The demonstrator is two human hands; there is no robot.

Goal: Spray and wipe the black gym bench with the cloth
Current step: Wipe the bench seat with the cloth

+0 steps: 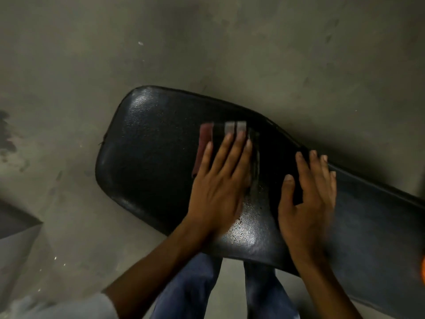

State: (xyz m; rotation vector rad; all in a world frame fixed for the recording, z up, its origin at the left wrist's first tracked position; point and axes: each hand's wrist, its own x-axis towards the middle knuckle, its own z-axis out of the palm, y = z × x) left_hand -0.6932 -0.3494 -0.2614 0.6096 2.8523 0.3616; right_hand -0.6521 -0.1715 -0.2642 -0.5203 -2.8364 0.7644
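- Blue trouser legs (188,293) stand nearest the lens, right against the near edge of the bench (147,162), with a pale sleeve (57,307) at the lower left corner.
- Left hand (220,180) lies flat on the cloth (204,143), fingers straight and spread, pressing it down onto the pad; nothing is curled round the fabric.
- Cloth is dark with a red border and pale stripes, and sits on the middle of the bench top, mostly hidden beneath the palm.
- Right hand (308,199) rests released on the pad just beside the left, fingers straight, reaching toward the far edge, probably steadying the body.
- Wet sheen and droplets show on the pad below the left palm, so spraying looks done there and wiping is the step in hand.
- To wipe well, keep the palm flat for even pressure, draw long overlapping strokes along the pad, and carry them out to the rounded end and the piped edges.
- Floor (92,54) is grey and stained; no spray bottle is in view.
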